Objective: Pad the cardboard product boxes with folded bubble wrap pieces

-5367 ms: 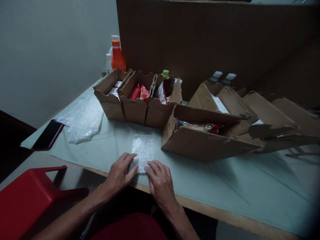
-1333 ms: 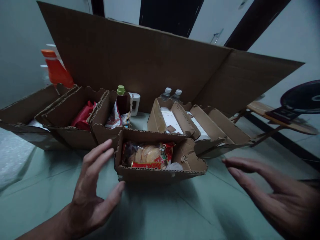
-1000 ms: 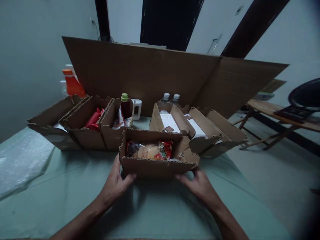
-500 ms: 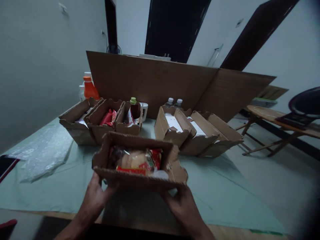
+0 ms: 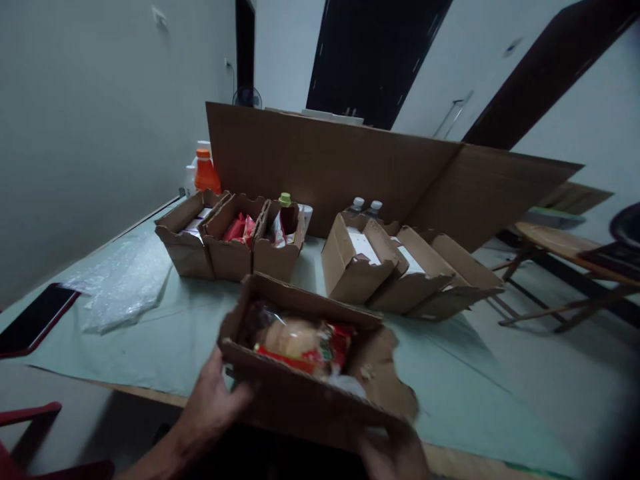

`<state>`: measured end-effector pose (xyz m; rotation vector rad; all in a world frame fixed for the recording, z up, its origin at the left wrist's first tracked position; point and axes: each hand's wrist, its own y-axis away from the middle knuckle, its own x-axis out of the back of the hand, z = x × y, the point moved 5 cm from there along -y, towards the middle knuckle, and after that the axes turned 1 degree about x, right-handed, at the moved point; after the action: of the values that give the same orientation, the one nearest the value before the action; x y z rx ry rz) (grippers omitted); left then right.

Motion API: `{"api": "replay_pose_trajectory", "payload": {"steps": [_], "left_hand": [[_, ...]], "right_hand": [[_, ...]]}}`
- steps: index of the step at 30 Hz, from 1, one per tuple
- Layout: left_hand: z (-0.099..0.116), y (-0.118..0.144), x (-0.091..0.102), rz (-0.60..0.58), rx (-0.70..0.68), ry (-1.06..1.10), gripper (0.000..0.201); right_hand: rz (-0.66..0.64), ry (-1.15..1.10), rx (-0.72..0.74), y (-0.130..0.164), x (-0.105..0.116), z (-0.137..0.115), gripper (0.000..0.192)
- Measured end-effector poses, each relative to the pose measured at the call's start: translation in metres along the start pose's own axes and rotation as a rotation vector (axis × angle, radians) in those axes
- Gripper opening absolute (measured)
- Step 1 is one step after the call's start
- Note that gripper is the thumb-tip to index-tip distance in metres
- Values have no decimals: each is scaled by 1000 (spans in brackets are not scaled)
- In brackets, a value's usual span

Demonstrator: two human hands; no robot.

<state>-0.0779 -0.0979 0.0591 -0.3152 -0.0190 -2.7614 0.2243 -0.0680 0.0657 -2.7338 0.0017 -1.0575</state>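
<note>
Between my two hands is an open cardboard box (image 5: 310, 407), tilted down toward the right at the table's front edge. Inside it lie packaged snacks (image 5: 295, 340), with red and yellow wrappers and clear plastic around something pale. My left hand (image 5: 215, 393) grips the box's left end, thumb along the near wall. My right hand (image 5: 393, 450) holds the near right corner from below; its fingers are mostly hidden by the box and a little blurred.
Cardboard bins stand in a left group (image 5: 230, 250) with red packets and a right group (image 5: 400, 273) with white items. Behind them rises a cardboard panel (image 5: 330, 160). An orange bottle (image 5: 206, 172), bubble wrap (image 5: 127, 280) and a phone (image 5: 37, 320) are at left.
The box in my hands has moved right and a little down, and its right end has dipped. The view has shifted left, so more of the phone shows.
</note>
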Motion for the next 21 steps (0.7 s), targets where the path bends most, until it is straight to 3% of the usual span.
{"api": "replay_pose_trajectory", "payload": {"steps": [3, 6, 11, 16, 18, 21], "left_hand": [[7, -22, 19, 123, 0, 2, 65], [23, -47, 0, 42, -90, 80, 62], [24, -86, -53, -185, -214, 200, 70], [3, -110, -74, -258, -214, 256, 74], [-8, -105, -76, -235, -209, 230, 76], [-30, -79, -77, -70, -163, 163, 76]], "right_hand": [[69, -95, 40, -29, -19, -34, 44], [157, -130, 31, -50, -12, -37, 52], [236, -79, -56, -38, -4, 13, 57], [146, -166, -89, -19, -9, 50, 52], [139, -244, -117, -22, -2, 63, 61], [125, -401, -126, -41, 7, 81, 76]]}}
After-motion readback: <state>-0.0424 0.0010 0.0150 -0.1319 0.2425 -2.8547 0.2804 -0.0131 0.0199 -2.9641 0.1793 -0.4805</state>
